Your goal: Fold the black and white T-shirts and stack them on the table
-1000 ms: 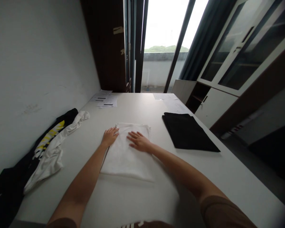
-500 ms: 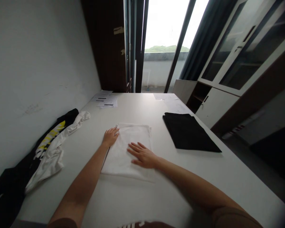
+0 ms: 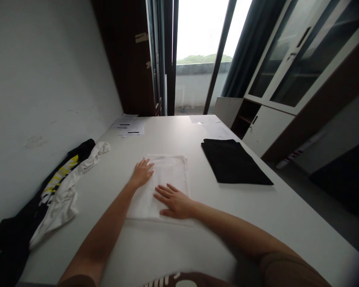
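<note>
A white folded cloth (image 3: pixel 170 171), probably a garment, lies flat in a rough rectangle on the white table (image 3: pixel 155 247). My left hand (image 3: pixel 142 173) rests on its upper left part with fingers spread. Lower and nearer the middle of the cloth, my right hand (image 3: pixel 174 201) lies palm down, fingers stretched out. Neither hand grips anything. To the right is a black folded cloth (image 3: pixel 236 161), flat and apart from both hands.
Along the left wall lie a crumpled white garment (image 3: pixel 62 203) and a black garment with yellow print (image 3: pixel 36 211). Paper sheets (image 3: pixel 128 125) lie at the far left, more papers (image 3: pixel 212 126) at the far right. Cabinets (image 3: pixel 269 127) stand beyond the right edge.
My left hand has moved from the cloth's left edge onto its surface, its fingers spreading. My right hand has slid slightly down and left over the cloth. The view has shifted a little.
</note>
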`<action>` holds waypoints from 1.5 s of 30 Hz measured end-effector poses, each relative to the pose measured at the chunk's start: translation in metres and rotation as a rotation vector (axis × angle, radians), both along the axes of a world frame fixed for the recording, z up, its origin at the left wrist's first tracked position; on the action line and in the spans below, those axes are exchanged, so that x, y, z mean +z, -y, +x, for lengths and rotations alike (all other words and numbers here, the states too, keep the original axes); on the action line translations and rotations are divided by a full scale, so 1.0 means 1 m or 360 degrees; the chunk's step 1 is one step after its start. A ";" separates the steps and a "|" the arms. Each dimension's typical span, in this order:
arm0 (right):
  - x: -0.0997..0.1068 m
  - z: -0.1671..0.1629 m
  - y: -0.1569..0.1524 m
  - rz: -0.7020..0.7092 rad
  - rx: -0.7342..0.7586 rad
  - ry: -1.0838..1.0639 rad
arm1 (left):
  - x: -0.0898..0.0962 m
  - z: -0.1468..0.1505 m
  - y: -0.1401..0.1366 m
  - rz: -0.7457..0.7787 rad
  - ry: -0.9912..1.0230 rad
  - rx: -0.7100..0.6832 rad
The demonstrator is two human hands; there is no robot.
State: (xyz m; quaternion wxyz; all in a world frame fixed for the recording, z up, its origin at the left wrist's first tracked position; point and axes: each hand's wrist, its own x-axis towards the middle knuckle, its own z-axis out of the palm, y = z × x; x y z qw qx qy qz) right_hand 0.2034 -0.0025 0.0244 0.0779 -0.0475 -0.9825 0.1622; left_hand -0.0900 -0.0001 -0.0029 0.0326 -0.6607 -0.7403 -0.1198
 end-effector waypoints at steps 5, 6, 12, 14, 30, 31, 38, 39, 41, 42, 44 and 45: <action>-0.006 -0.001 -0.019 0.0005 -0.0188 0.0007 | 0.004 0.011 0.002 -0.0075 0.0129 -0.0377; -0.009 0.002 -0.029 0.0026 -0.0299 0.0019 | 0.005 0.013 0.003 -0.0066 0.0141 -0.0404; -0.024 0.012 -0.070 0.0098 -0.0872 0.0093 | -0.001 0.046 0.011 -0.0182 0.0020 -0.0483; -0.026 0.011 -0.074 0.0093 -0.0923 0.0095 | -0.007 0.058 0.012 -0.0234 0.0005 -0.0515; -0.029 0.013 -0.072 0.0115 -0.0896 0.0082 | -0.014 0.025 -0.065 -0.0250 0.0038 0.0018; -0.029 0.013 -0.072 0.0115 -0.0900 0.0082 | -0.014 0.019 -0.066 -0.0242 0.0041 0.0068; -0.030 0.013 -0.073 0.0124 -0.0892 0.0106 | -0.007 -0.019 -0.051 -0.0214 0.0014 0.0388; -0.030 0.013 -0.073 0.0127 -0.0895 0.0105 | -0.005 -0.020 -0.046 -0.0194 -0.0006 0.0415; -0.030 0.013 -0.072 0.0130 -0.0900 0.0104 | 0.000 -0.015 -0.035 -0.0137 -0.0065 0.0397; -0.030 0.012 -0.071 0.0129 -0.0901 0.0106 | 0.002 -0.009 -0.027 -0.0107 -0.0098 0.0343; -0.030 0.012 -0.072 0.0122 -0.0904 0.0111 | 0.003 0.010 -0.006 -0.0063 -0.0141 0.0164; -0.029 0.011 -0.072 0.0115 -0.0905 0.0116 | 0.003 0.022 0.007 -0.0058 -0.0146 0.0048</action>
